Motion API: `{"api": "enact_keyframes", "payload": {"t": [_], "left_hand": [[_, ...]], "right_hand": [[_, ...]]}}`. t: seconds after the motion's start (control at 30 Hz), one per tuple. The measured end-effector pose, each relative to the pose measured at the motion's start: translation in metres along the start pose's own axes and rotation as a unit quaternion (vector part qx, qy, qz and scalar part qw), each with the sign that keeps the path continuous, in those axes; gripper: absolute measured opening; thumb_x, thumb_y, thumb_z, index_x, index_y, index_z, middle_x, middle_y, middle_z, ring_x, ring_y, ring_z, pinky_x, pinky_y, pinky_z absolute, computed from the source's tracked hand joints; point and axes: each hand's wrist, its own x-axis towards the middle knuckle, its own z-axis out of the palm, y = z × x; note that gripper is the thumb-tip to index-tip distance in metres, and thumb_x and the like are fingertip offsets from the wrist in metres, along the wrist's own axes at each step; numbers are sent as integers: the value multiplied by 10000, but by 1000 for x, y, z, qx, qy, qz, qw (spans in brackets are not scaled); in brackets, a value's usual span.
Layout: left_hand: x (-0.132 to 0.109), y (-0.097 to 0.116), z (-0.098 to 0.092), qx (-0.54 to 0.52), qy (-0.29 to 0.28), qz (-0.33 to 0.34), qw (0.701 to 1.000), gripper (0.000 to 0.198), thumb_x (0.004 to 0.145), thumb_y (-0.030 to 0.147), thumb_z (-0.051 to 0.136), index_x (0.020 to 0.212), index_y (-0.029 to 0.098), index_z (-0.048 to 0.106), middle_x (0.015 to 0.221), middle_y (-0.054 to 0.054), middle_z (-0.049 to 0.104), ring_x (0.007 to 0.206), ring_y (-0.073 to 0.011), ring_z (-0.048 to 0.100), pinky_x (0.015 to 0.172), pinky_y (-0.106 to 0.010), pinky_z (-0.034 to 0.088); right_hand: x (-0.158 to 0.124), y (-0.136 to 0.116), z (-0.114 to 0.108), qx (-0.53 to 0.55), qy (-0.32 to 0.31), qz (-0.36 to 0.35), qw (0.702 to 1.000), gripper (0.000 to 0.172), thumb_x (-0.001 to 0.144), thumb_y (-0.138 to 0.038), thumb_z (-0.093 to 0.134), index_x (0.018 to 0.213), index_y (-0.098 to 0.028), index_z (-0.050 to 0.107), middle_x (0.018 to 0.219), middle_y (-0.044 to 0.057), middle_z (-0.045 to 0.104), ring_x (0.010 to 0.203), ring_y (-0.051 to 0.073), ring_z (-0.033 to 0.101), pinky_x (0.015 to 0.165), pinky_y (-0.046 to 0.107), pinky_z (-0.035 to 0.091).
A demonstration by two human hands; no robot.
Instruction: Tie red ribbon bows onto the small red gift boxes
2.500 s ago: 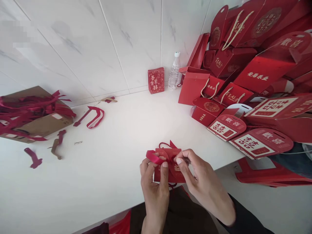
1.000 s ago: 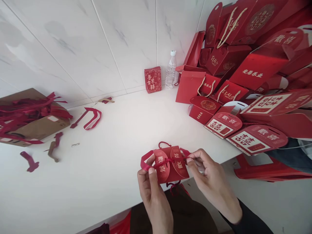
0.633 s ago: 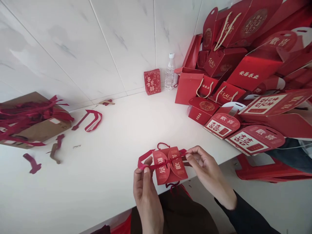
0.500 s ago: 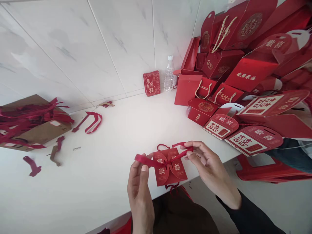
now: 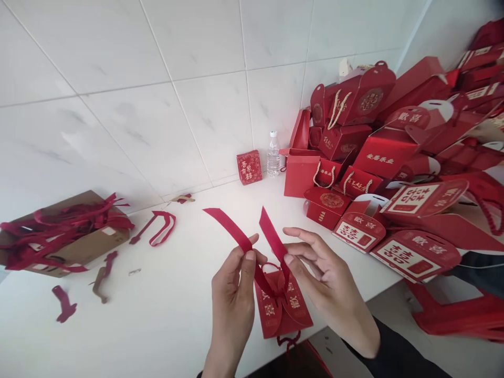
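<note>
A small red gift box point(image 5: 268, 324) with gold lettering lies at the table's front edge, its rounded flaps meeting in the middle. A red ribbon point(image 5: 228, 227) is knotted where the flaps meet, and its two tails rise from there. My left hand point(image 5: 234, 294) pinches the left tail between thumb and fingers. Pinched in my right hand point(image 5: 321, 275) is the other tail, its free end pointing up. Dark red cords stick out from the box's far and near sides; the far one is partly behind my fingers.
Red gift boxes point(image 5: 388, 161) are heaped at the right, beside a clear bottle point(image 5: 273, 157) and a small red box point(image 5: 249, 167) by the wall. A cardboard box point(image 5: 91, 251) of ribbons stands left, with ribbon scraps point(image 5: 64, 304) on the white table point(image 5: 165, 320). A red stool point(image 5: 457, 315) is at lower right.
Both ribbon tails, earlier stretched out sideways low over the box, now point up and away in a V. My hands have come closer together. The camera view has tilted upward.
</note>
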Motion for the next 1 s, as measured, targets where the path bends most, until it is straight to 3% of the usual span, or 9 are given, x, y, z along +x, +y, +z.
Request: {"api": "enact_keyframes", "payload": {"t": [0.1,0.23,0.3,0.37,0.43,0.53,0.63,0.8,1.0], "left_hand": [[-14,-16,-1,9,11,-94,996,500,926,593,571,1289,266,679,1076,-84,748,992,-242,686,867,-358,536],[-37,-34,-5,-5,-29,-170,985,490,891,620,599,1175,242,726,1157,-110,730,1039,-280,670,876,-379,522],[-44,-33,-9,8,-30,-176,984,471,900,605,591,1194,256,707,1146,-95,727,1001,-266,661,876,-383,503],[-48,-27,-13,35,12,-183,982,440,900,602,589,1159,269,714,1158,-78,717,1040,-262,638,917,-381,466],[-53,-21,-14,49,49,-200,977,427,895,615,582,1112,273,716,1167,-65,703,1096,-262,607,943,-373,434],[-65,-17,-9,59,86,-223,969,447,878,651,581,1086,261,644,1059,-44,672,1017,-234,590,869,-345,427],[-75,-21,3,75,81,-227,967,430,858,649,615,976,237,574,887,-12,607,807,-189,537,739,-317,408],[-75,-38,12,73,45,-167,982,347,918,533,581,783,217,538,720,8,528,692,-160,459,657,-277,387],[-81,-55,3,53,77,-208,974,322,897,480,582,726,216,512,665,21,481,624,-142,437,562,-242,366]], "right_hand": [[-2,6,1,-58,-37,62,996,458,1015,-513,539,1427,-322,482,1216,54,686,1134,226,651,835,330,574],[-7,19,-4,-116,-75,77,987,312,1009,-497,539,1233,-299,630,1188,27,679,1104,208,632,872,315,542],[-8,25,-10,-133,-57,61,988,283,1009,-487,530,1185,-296,644,1202,22,667,1106,203,617,850,295,529],[-10,28,-19,-167,1,61,984,313,997,-508,531,1203,-287,614,1186,28,660,1084,214,602,818,299,510],[-14,30,-27,-205,36,88,974,323,990,-553,511,1090,-263,613,1028,26,669,947,222,604,762,315,482],[-21,33,-34,-243,-52,158,955,469,993,-634,443,751,-241,530,681,-15,557,653,196,517,630,319,408],[-28,36,-29,-211,-109,168,957,476,992,-642,448,753,-239,530,669,-20,544,624,186,497,595,306,392],[-34,40,-15,-120,-40,105,986,267,992,-493,539,998,-233,601,873,18,649,742,185,588,629,281,452],[-30,47,-19,26,52,180,982,355,927,-562,646,906,-215,574,736,-5,634,554,138,553,541,263,470]]}}
